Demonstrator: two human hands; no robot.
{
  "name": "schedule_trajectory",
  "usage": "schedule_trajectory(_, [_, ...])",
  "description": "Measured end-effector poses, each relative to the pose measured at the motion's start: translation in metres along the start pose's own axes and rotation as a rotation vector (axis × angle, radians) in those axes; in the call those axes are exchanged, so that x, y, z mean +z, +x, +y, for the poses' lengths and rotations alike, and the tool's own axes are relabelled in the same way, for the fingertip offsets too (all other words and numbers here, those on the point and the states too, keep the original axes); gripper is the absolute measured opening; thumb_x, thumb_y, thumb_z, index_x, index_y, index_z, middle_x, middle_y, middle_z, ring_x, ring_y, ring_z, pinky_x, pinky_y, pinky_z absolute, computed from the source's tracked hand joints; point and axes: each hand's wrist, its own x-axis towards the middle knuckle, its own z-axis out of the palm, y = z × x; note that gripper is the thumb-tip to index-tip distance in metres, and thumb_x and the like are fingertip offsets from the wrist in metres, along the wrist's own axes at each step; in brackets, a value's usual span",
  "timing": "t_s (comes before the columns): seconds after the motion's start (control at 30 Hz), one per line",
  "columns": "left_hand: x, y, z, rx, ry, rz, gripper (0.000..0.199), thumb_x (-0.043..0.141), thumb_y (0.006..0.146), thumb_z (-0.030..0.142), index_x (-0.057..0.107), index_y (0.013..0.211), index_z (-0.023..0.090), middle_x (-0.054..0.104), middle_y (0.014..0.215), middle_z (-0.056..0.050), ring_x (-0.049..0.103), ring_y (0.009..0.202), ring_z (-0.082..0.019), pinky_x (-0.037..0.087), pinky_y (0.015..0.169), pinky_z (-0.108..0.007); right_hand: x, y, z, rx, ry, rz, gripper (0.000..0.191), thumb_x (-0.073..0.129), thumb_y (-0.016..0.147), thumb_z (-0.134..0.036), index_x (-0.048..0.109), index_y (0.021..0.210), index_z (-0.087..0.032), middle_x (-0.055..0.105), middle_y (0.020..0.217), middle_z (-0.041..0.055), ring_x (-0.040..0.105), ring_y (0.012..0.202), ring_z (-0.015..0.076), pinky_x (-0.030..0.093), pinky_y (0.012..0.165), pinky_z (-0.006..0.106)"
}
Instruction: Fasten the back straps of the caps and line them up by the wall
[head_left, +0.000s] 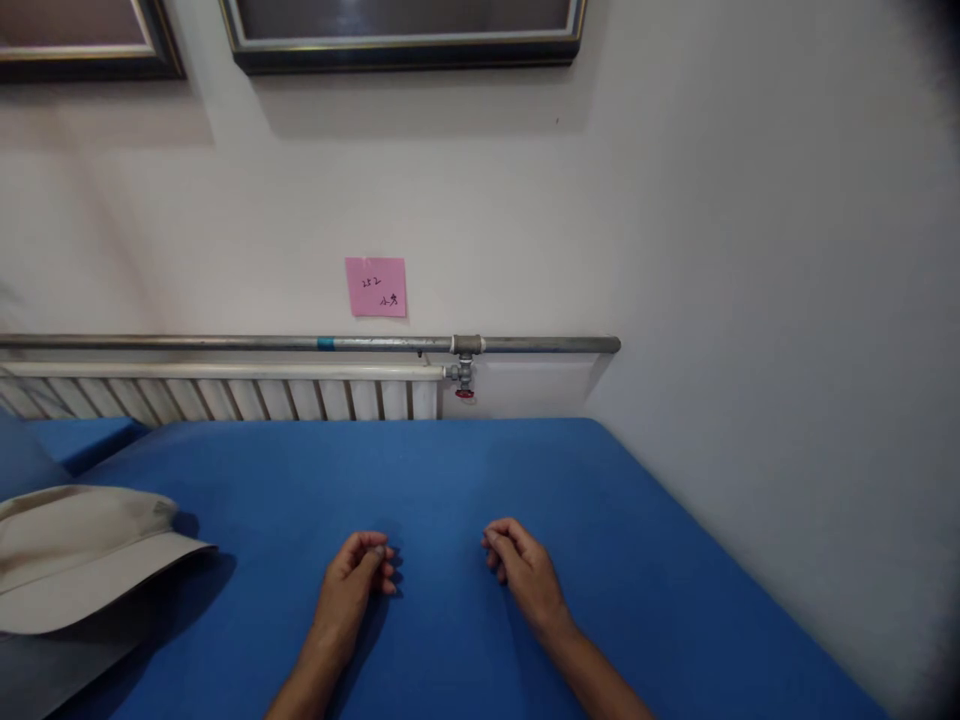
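Zero things held that I can see: left hand and right hand are apart over the table, fingers curled in, thumbs against forefingers. Cap lies left, untouched. Start or finish? Can't tell.

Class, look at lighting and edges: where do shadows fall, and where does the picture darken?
Head view: a dark shadow borders the cap on the blue surface; head view: a softer one lies beside the left hand; head view: shadow falls below the central picture frame; head view: the right-hand corners darken.
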Motion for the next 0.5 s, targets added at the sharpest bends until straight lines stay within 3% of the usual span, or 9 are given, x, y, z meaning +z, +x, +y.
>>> schedule_trajectory(0.33, [0.0023,-0.0011,0.0029,0.001,-0.009,0.005,0.048,0.079,0.053,0.049,0.060,0.081,0.014,0.063,0.070,-0.004,0.054,0.054,-0.014,0.046,0.049,-0.026,0.0010,0.0028,0.0057,-0.016,-0.001,-0.008,0.020,0.051,0.080,-0.038,0.060,0.072,-0.022,0.055,0.058,-0.0013,0.049,0.053,0.0138,0.038,0.052,0.026])
schedule_trajectory(0.5, [-0.0034,-0.0059,0.0081,0.103,0.055,0.059,0.053,0.065,0.069,0.066,0.062,0.081,0.015,0.061,0.067,-0.003,0.051,0.055,-0.014,0.044,0.053,-0.027,-0.0065,-0.0012,-0.0031,-0.034,0.024,0.034,0.034,0.046,0.083,-0.051,0.060,0.073,-0.021,0.059,0.065,0.0018,0.051,0.056,0.0156,0.041,0.056,0.028])
